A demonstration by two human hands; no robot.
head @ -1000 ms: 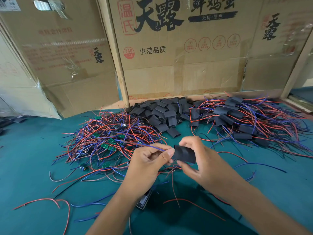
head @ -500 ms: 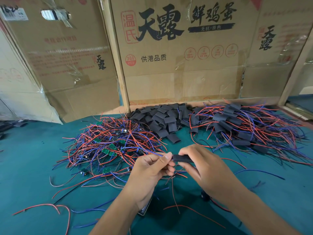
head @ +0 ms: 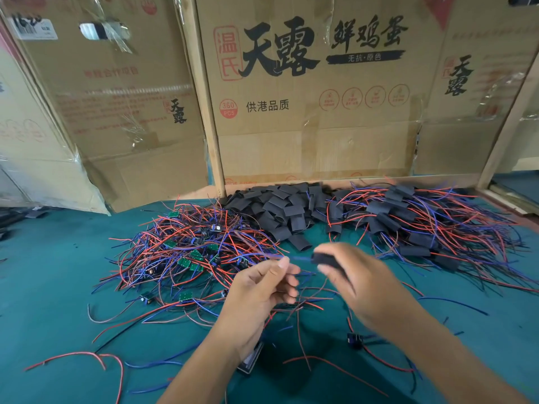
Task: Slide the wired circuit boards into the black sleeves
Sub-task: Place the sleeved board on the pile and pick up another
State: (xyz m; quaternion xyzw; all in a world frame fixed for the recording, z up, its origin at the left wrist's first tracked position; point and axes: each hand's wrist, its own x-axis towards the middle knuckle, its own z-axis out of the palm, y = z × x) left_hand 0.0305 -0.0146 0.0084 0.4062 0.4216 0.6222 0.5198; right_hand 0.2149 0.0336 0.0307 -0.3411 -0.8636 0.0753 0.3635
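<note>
Two bare forearms come into the head view from the bottom edge, with no sleeve, cuff, watch strap or bracelet on the parts that show. The left hand [head: 262, 290] wears no glove and no ring on the fingers that can be seen; its thumbnail is short and plain, without polish. The right hand [head: 358, 281] is likewise ungloved, though motion blur smears it, so nails and finer marks on it cannot be made out
</note>
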